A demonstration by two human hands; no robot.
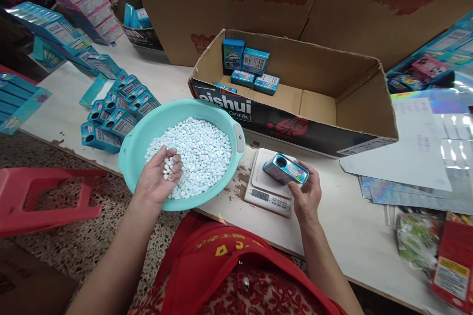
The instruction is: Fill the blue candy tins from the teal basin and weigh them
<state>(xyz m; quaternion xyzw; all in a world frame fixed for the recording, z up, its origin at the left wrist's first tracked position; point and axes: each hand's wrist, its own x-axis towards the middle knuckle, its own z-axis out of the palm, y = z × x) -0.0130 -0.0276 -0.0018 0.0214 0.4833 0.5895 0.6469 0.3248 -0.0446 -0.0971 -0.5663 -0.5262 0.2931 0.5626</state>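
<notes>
My left hand (158, 177), palm up with curled fingers, cups several small white candies (168, 168) over the left part of a turquoise basin (138, 140). Many pale white and bluish candies (197, 155) lie in the basin. My right hand (307, 192) grips the right end of a blue box (284, 169) with a dark round hole in its left end. That box is over the plate of a white kitchen scale (268, 184), whose display is lit; whether it touches the plate I cannot tell.
Several blue boxes (120, 123) with round holes stand left of the basin. Behind is a long open carton (295, 128) holding several blue boxes (255, 61). Papers (417, 142) lie at the right, a red stool (48, 197) at the left.
</notes>
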